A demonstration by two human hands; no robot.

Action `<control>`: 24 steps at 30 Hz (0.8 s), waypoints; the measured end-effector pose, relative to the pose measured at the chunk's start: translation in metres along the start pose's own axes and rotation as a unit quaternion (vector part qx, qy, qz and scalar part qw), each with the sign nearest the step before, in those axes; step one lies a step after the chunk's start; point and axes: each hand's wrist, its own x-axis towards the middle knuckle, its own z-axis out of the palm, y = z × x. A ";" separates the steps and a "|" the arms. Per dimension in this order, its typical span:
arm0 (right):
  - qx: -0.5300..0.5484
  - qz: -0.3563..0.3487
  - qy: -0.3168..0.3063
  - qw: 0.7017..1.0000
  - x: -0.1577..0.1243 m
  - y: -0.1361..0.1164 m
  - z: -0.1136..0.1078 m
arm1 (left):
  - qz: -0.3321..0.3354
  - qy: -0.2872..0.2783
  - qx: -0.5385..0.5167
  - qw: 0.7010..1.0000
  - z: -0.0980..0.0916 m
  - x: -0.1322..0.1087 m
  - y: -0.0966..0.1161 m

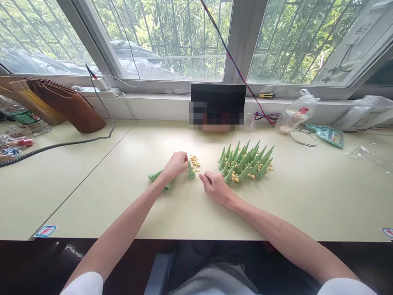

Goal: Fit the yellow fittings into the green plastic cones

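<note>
A single small green cone (191, 171) stands upright between my hands, with a pale yellow piece at its base. My left hand (176, 166) is closed, its fingertips beside the cone's tip; what they pinch, if anything, is hidden. Just right of the cone, my right hand (216, 186) rests low over the table with its fingers curled in; I cannot make out anything in them. Behind the cone lies a small pile of pale yellow pieces (195, 162). Nested green cones (154, 175) lie on their sides, partly hidden under my left wrist.
Rows of upright green cones with yellow pieces (245, 162) stand right of my right hand. A dark screen (217, 100) leans at the back. Farther out are a brown bag (69, 106), a black cable (61, 144), a plastic bag (297, 112) and a teal pouch (328, 135).
</note>
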 end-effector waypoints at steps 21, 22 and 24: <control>0.016 0.010 0.015 1.000 0.000 -0.003 -0.002 | 0.154 0.295 -0.135 0.933 -0.051 -0.026 0.053; 0.020 0.011 0.017 1.000 -0.001 -0.003 -0.002 | 0.171 0.296 -0.132 0.930 -0.050 -0.030 0.057; 0.032 0.013 0.022 0.999 -0.001 -0.004 -0.003 | 0.205 0.297 -0.130 0.923 -0.046 -0.037 0.065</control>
